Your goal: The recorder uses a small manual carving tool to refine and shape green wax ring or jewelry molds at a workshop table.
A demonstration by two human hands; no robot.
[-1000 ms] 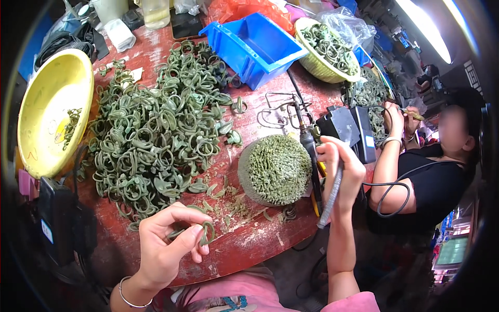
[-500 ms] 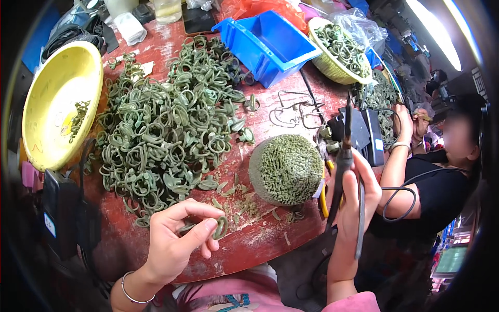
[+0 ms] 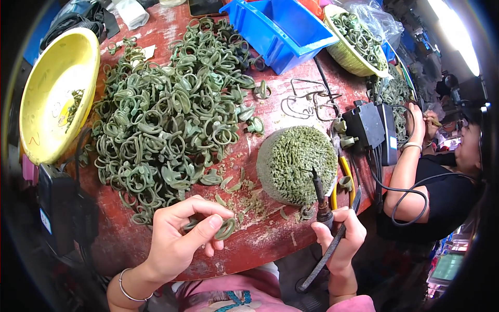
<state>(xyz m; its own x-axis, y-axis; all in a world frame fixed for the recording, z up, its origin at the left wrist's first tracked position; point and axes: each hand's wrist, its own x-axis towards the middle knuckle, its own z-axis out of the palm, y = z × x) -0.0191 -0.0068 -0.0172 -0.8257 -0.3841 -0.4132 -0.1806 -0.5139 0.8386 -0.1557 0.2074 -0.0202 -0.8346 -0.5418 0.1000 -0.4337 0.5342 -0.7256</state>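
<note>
My left hand (image 3: 176,236) is closed, with a green wax-like ring (image 3: 225,229) pinched between thumb and forefinger; more green shows behind the fingers. In my right hand (image 3: 344,239) are two tools. One is a thin-tipped pen tool like a soldering iron (image 3: 323,210), its dark tip in front of the round green block (image 3: 299,161); whether it touches cannot be seen. The other is a long grey file (image 3: 325,260), slanting down below the hand. A large heap of similar green rings (image 3: 161,125) lies beyond my left hand. Green scraps (image 3: 252,203) are scattered before the block.
At the left stands a yellow basin (image 3: 44,114) with small green pieces. A blue bin (image 3: 283,36) and a yellow basket (image 3: 358,52) of rings are at the back. Black power boxes (image 3: 366,125) with cables sit right, near a co-worker's arm (image 3: 405,182). Yellow-handled pliers (image 3: 347,177) lie beside the block.
My right hand has come down and turned, bringing the iron's tip from upright to over the block's near right side. My left hand keeps the ring. The whole view has shifted slightly.
</note>
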